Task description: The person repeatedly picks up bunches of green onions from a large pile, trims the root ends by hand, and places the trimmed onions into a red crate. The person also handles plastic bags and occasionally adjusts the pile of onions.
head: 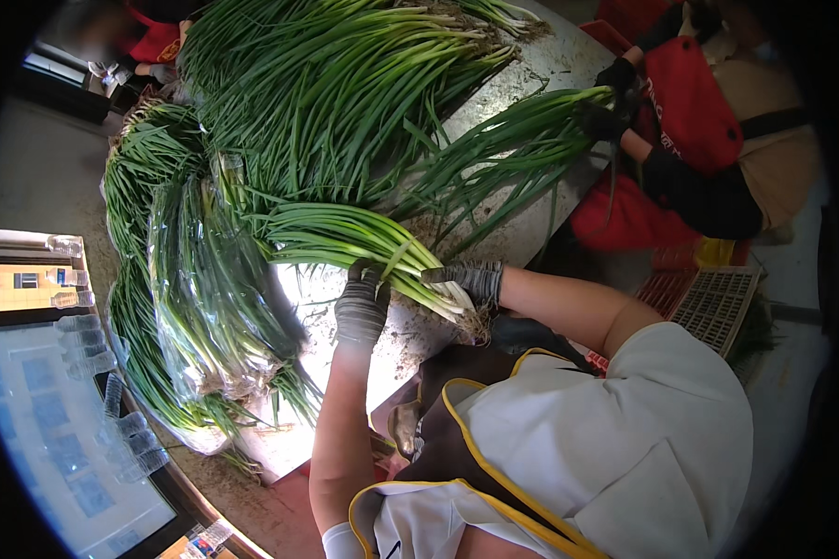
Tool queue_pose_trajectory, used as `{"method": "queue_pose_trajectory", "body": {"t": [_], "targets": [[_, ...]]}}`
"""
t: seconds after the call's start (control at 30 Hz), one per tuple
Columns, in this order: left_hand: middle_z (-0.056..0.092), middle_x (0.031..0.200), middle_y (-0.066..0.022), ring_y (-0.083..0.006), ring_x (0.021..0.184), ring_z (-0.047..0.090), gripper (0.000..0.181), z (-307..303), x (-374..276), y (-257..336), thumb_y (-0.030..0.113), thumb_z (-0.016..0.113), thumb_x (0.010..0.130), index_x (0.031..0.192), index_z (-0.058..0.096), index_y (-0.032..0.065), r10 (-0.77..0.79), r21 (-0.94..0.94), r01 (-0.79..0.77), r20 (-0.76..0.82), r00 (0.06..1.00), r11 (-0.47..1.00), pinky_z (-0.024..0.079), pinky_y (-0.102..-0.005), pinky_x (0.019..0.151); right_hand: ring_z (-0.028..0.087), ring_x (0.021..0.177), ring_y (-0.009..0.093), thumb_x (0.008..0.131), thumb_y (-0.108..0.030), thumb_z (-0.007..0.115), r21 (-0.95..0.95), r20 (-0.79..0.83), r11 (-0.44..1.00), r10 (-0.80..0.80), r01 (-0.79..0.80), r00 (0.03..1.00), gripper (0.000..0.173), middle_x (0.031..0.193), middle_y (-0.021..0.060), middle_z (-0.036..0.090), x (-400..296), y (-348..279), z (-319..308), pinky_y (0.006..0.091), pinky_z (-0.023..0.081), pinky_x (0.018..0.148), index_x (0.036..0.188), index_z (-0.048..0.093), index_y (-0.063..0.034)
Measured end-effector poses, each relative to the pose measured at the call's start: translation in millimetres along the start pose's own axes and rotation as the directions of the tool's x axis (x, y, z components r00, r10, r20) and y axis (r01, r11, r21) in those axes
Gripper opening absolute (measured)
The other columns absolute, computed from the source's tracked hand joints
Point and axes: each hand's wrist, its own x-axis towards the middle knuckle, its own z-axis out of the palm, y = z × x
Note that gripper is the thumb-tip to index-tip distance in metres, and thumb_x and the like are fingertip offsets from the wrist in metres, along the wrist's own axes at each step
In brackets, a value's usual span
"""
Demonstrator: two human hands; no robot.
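A bundle of green onions (363,234) lies across both my gloved hands, its rooted white ends at the right and its leaves at the left. A pale green band goes around its stalks. My left hand (363,304) grips the stalks beside this band. Nearer the roots, my right hand (465,283) holds the white ends, fingers closed around them. Just left of the bundle lie green onions in clear plastic bags (210,279). Beyond it, a large heap of loose green onions (335,91) covers the far part of the metal table (398,349).
At the right, a person in a red apron (692,105) holds loose green onions (510,147) over the table. Another person (161,42) stands at the far left. Plastic crates (706,307) are at the right. Clear plastic bottles (87,346) line the window side.
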Motion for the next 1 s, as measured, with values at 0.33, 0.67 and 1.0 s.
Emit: {"method": "queue_pose_trajectory", "body": {"t": [0.33, 0.67, 1.0], "targets": [[0.056, 0.116, -0.016, -0.0312, 0.076, 0.063, 0.027, -14, 0, 1, 0.009, 0.05, 0.079, 0.105, 0.055, 0.0056, 0.16, 0.246, -0.216, 0.23, 0.96, 0.945, 0.052, -0.0412, 0.064, 0.06, 0.075, 0.018, 0.071, -0.011, 0.068, -0.191, -0.008, 0.974, -0.125, 0.121, 0.992, 0.032, 0.084, 0.0086, 0.063, 5, 4, -15, 0.0315, 0.051, 0.067, 0.101, 0.06, -0.0021], [0.057, 0.117, -0.0149, -0.0284, 0.082, 0.062, 0.031, -26, -26, -4, 0.009, 0.049, 0.077, 0.108, 0.056, 0.0047, 0.14, 0.398, -0.196, 0.165, 0.976, 0.896, 0.053, -0.0382, 0.059, 0.062, 0.071, 0.018, 0.073, -0.016, 0.07, -0.222, 0.084, 0.972, 0.094, -0.074, 0.992, 0.038, 0.085, 0.0114, 0.063, -32, -14, 27, 0.031, 0.053, 0.064, 0.104, 0.058, 0.0022], [0.061, 0.099, -0.0135, -0.0315, 0.083, 0.059, 0.028, -38, -27, 21, 0.011, 0.053, 0.073, 0.1, 0.06, 0.0044, 0.238, 0.452, -0.302, 0.194, 0.952, 0.839, 0.051, -0.0404, 0.065, 0.06, 0.068, 0.019, 0.067, -0.012, 0.072, -0.386, 0.118, 0.921, -0.004, 0.049, 0.993, 0.033, 0.079, 0.0104, 0.063, -5, 0, -5, 0.0306, 0.05, 0.061, 0.096, 0.062, 0.0009]]}}
